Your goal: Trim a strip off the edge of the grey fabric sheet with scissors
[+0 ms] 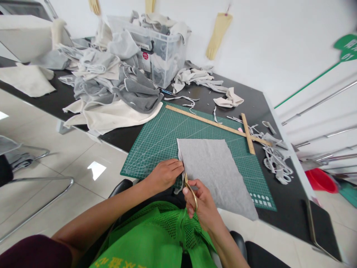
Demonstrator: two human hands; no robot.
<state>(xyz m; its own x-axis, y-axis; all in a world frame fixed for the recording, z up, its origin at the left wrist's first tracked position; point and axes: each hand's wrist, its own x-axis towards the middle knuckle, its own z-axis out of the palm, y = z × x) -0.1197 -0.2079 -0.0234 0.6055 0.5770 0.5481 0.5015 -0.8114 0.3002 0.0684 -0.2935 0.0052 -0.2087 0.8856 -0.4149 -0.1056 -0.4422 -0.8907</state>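
A grey piece of cloth [213,167] lies on the green cutting mat [156,134], with its near corner hanging over the table edge. My right hand [201,201] is closed round the gold-coloured handles of a pair of scissors [192,192]. Their blades lie along the cloth's left edge, where a thin strip hangs loose below. My left hand [166,173] is closed on that left edge just beside the blades, fingers pressed together. The blade tips are partly hidden by cloth and fingers.
A wooden T-square ruler [206,120] crosses the mat's far side. Cloth offcuts [276,162] lie at the right. A heap of grey and cream cloths [108,82] and a clear plastic box [167,52] stand at the back left. A blue pen-like tool [168,92] lies near the box.
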